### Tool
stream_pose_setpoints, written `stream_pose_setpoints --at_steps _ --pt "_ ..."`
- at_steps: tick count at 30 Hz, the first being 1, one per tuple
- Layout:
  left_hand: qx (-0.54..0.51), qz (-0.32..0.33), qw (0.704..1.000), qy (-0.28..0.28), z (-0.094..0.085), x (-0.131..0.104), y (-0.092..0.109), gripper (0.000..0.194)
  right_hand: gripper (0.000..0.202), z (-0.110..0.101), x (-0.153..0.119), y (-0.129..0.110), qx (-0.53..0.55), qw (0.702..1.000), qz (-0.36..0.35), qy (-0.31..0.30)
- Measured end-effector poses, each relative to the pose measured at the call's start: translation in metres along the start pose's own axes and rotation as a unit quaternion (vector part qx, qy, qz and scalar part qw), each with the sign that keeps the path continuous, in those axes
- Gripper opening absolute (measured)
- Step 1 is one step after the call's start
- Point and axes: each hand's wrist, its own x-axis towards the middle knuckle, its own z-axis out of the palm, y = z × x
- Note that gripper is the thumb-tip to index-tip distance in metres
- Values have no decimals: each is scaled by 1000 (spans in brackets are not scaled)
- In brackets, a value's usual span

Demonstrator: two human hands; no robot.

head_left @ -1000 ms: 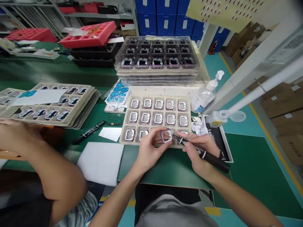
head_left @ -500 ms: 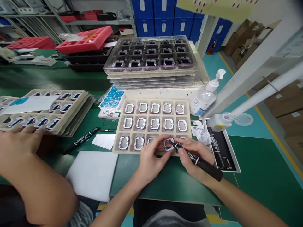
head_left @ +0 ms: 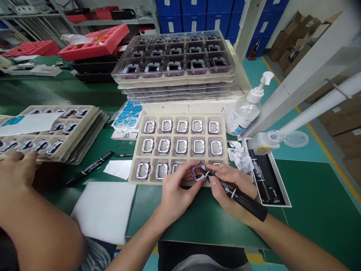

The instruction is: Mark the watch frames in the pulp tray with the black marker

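Note:
Between thumb and fingers my left hand grips a small purple-and-silver frame, tilted up above the front edge of a beige tray. My right hand is closed around a black marker, its tip at the inner edge of the frame. Fingertips of the right hand are close to the frame's right side; whether they touch it I cannot tell. Similar frames sit in the tray's compartments in rows. Both hands cover part of the front row.
Behind the tray rises a stack of clear-covered trays. A pump bottle, crumpled tissue and a white-rimmed box stand right. Left lie another marker, a white foam sheet and a co-worker's hand at stacked trays.
The view has shifted slightly. The frame in my left hand has turned a little against the marker tip. Both hands keep their hold, and the co-worker's hand has moved left a little.

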Motion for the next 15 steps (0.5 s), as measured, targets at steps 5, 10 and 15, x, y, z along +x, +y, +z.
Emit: stream_pose_setpoints --at_steps 5,10,15 --pt "25 3 1000 5 0 -2 -2 41 26 1 -1 1 -26 1000 6 8" --pt "43 12 999 12 1 -3 -3 41 24 1 -4 2 -30 999 8 18" --pt "62 33 997 18 2 -3 -4 42 23 2 -5 3 -31 999 11 24"
